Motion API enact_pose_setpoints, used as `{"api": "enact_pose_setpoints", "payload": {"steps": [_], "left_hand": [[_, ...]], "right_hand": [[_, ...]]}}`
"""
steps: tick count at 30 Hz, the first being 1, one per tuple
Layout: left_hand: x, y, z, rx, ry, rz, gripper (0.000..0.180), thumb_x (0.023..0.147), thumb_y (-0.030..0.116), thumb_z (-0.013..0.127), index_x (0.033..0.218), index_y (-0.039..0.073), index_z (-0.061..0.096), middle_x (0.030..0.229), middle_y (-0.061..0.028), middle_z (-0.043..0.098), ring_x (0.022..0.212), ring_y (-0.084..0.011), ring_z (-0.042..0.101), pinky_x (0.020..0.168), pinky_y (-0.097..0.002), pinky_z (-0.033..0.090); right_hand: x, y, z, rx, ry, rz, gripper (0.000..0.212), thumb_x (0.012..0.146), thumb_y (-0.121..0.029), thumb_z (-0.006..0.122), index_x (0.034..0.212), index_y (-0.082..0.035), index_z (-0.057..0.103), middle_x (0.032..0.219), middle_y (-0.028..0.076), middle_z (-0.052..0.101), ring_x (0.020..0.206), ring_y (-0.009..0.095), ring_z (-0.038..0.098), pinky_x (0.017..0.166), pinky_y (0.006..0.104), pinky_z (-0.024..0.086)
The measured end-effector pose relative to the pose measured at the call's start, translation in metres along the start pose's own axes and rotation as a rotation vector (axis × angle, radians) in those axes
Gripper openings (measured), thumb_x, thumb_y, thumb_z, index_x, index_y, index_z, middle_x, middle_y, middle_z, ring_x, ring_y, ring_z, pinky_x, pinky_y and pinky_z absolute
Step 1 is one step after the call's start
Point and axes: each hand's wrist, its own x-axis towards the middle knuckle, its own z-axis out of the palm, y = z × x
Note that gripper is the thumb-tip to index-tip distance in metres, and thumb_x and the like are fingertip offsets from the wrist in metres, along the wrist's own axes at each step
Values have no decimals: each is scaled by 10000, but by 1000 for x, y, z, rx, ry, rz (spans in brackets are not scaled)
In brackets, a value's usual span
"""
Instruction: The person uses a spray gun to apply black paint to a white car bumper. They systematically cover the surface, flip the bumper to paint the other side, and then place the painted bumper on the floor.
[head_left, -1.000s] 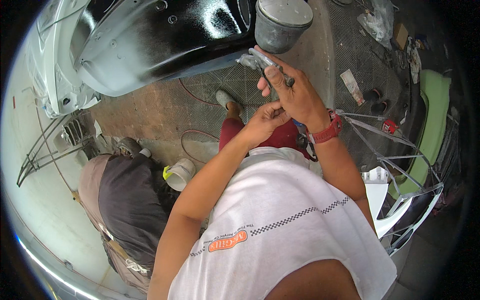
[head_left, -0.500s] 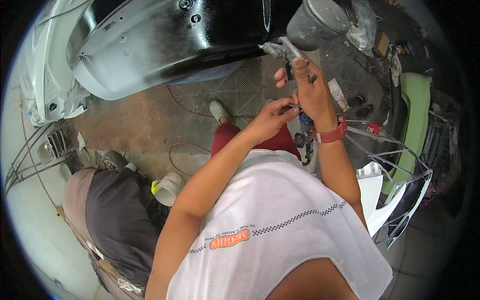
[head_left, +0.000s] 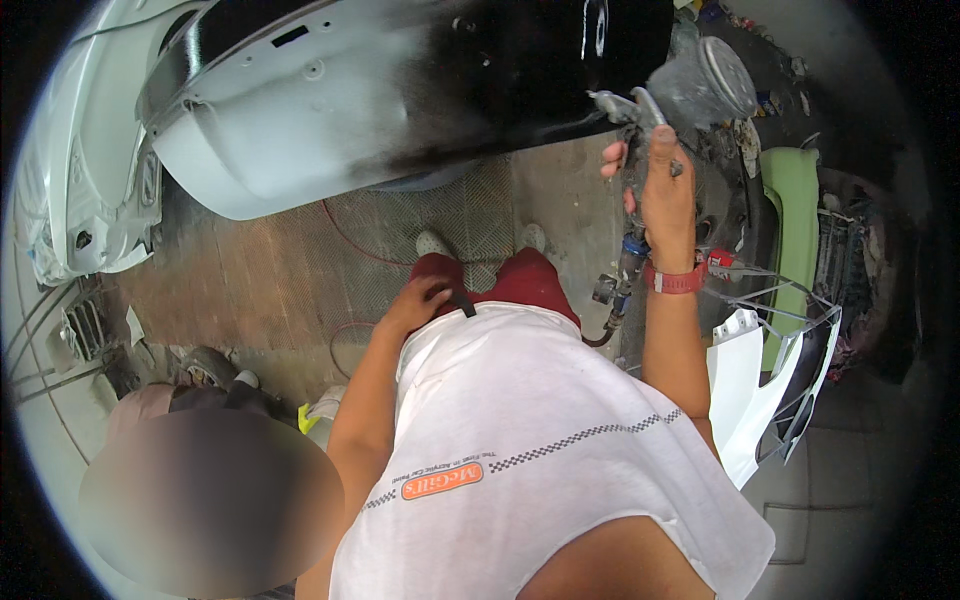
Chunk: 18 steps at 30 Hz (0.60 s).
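My right hand (head_left: 668, 195) is wrapped round the grip of a paint spray gun (head_left: 640, 112), thumb up along its back. The gun's grey cup (head_left: 715, 82) tilts to the right, and its nozzle points left at a car body panel (head_left: 400, 110), glossy black on the right and misted pale grey on the left. Under the grip are a blue fitting (head_left: 633, 245) and a small gauge (head_left: 605, 289). My left hand (head_left: 415, 303) is at my waist over dark red shorts, fingers loosely bent and apart, beside a short dark strap (head_left: 463, 303).
A red hose (head_left: 333, 225) lies across the patterned floor. Another person (head_left: 190, 400) is close at my lower left. A white car part on a wire stand (head_left: 735, 400) and a green panel (head_left: 790, 240) are at right. A masked pale car body (head_left: 100, 170) stands far left.
My left hand has left the underside of the spray gun and dropped to my waist. The right hand and gun sit further right and slightly lower in view. The other person has shifted.
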Motion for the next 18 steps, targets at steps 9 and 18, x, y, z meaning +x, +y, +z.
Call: {"api": "enact_pose_setpoints", "payload": {"steps": [9,18], "left_hand": [[-147,-205,-62,-57,114,-850,771,1050,577,575,1553,-3,507,1585,-241,521,1502,-371,467,1223,-470,363],[-7,82,-110,-376,4,154,470,1119,380,562,1464,68,630,1420,-148,658,1336,-249,588,1144,-383,438]], "right_hand": [[-22,-51,47,-10,59,22,662,1103,-634,426,1215,-32,678,865,47,713,727,102,686,470,215,428],[-36,-80,108,100,-216,-9,712,1104,-637,407,1364,-15,635,933,81,759,780,120,730,469,229,461]]}}
